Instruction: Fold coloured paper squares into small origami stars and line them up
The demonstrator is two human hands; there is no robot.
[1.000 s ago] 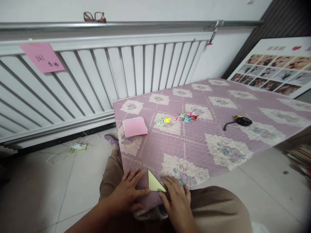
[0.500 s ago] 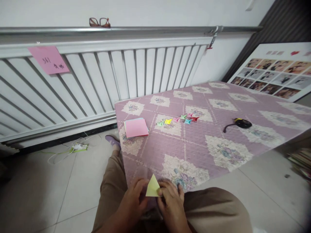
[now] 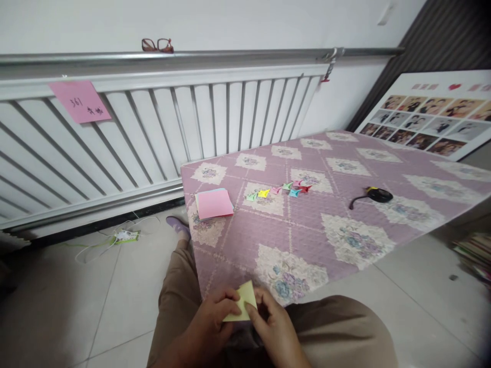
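A folded piece of yellow paper [image 3: 245, 298] is held between both hands at the near edge of the table. My left hand [image 3: 215, 317] pinches its left side, thumb and fingers closed on it. My right hand [image 3: 274, 319] grips the right side, with the thumb on the paper's face. Farther up on the purple flowered tablecloth [image 3: 264, 230], a stack of square paper [image 3: 215, 203] with a pink sheet on top lies at the left. Several small folded paper pieces [image 3: 263, 193] in green, yellow, pink, blue and red sit in a cluster near the middle.
A black tape measure [image 3: 379, 194] with a strap lies on the right of the table. Behind stands a white radiator [image 3: 215, 115], with glasses [image 3: 157, 45] on the pipe above. A photo board [image 3: 429, 117] leans at the right. A power strip [image 3: 126, 235] is on the floor.
The yellow paper has turned from an upright triangle to a tilted shape. My left hand's fingers now lie over its left side, and the right thumb presses on its face. The view has shifted slightly.
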